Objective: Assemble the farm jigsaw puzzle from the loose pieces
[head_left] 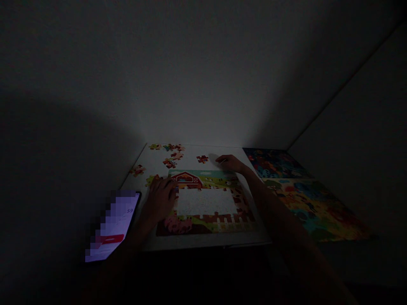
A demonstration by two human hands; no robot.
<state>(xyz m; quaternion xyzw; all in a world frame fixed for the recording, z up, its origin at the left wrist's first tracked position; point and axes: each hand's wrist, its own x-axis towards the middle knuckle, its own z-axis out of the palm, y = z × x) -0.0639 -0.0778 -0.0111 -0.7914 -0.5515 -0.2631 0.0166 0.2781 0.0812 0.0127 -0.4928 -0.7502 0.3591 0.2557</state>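
A farm jigsaw puzzle (203,228) lies on the white table, its border joined around a bare white middle. It shows a red barn, a pig and a white fence. My left hand (160,197) rests over the puzzle's left edge, fingers apart. Just beyond the top edge, my right hand (230,162) has its fingers pinched together. A thin pale edge shows at those fingertips, too small and dark to name. Left of that hand lies a loose reddish puzzle piece (202,159), apart from the fingers.
Several loose pieces (173,156) are scattered at the back left, with another group (137,170) near the left edge. A lit phone (119,224) lies at the left. Two colourful pictures, one dark blue (276,163) and one yellow (311,203), lie at the right. A wall (197,84) rises behind.
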